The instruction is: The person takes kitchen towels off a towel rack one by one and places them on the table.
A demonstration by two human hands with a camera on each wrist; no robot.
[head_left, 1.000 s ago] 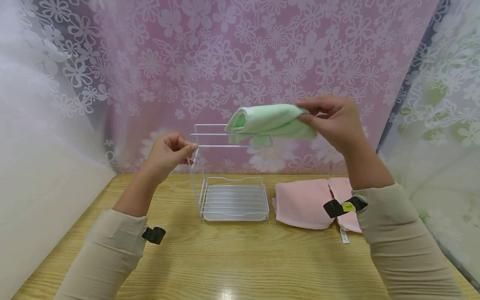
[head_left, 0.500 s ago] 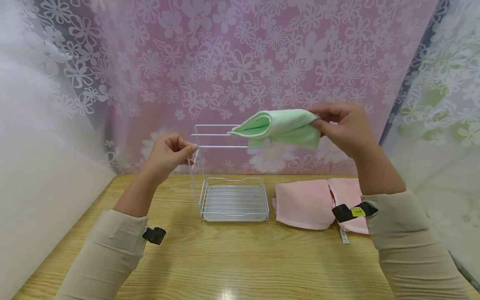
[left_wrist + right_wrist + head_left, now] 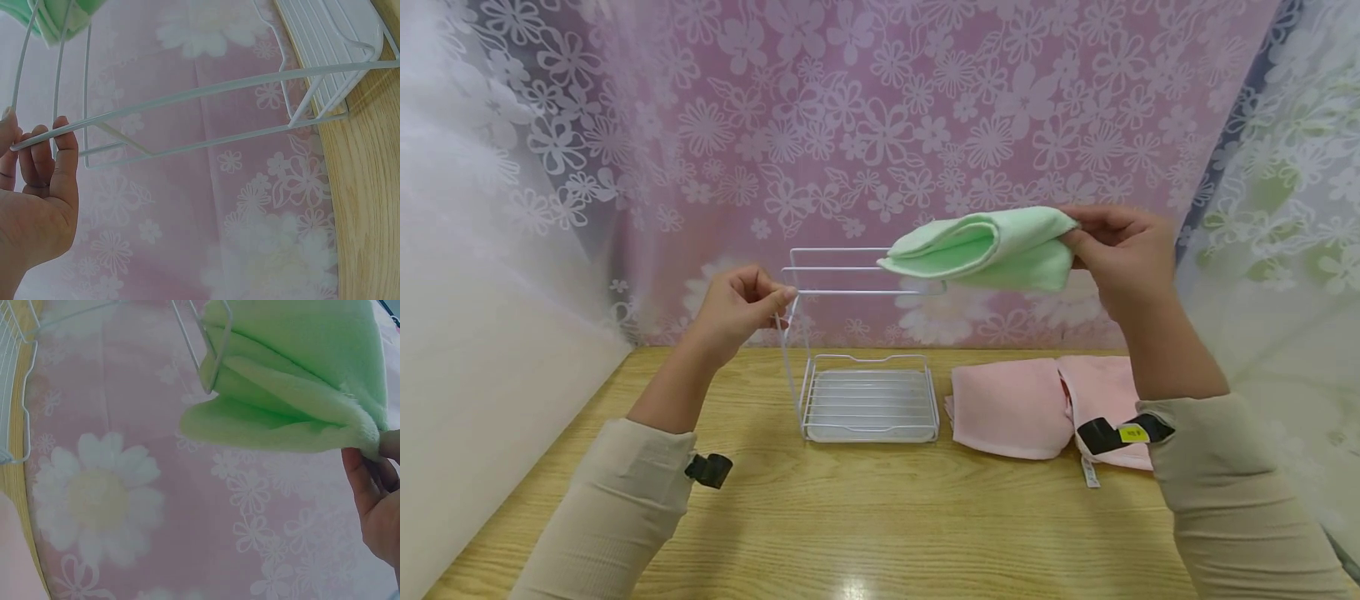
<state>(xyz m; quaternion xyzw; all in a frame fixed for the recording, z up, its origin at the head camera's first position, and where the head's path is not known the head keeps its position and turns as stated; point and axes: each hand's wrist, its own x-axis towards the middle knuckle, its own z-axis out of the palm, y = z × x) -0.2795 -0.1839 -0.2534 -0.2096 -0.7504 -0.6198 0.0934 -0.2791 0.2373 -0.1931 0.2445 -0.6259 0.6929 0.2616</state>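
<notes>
A white wire rack [image 3: 787, 367] stands on the table, with thin bars along its top and a slatted base over a pale tray [image 3: 871, 406]. At its upper left corner my left hand [image 3: 737, 312] pinches the wire between thumb and fingers; the left wrist view shows the same grip. My right hand [image 3: 1123, 258] pinches the right end of a folded light green towel [image 3: 1026, 250], held in the air. The towel's left end overlaps the right ends of the top bars in the head view. Whether it touches them I cannot tell.
Folded pink towels [image 3: 1011, 408] lie on the wooden table [image 3: 865, 525] right of the rack, one with a white tag [image 3: 1089, 473]. A pink flowered curtain [image 3: 887, 125] hangs close behind, with pale sheets at both sides.
My right hand has moved right with the green towel, whose left end has shifted right along the top bars and shows its open fold more. The left hand and rack stay put.
</notes>
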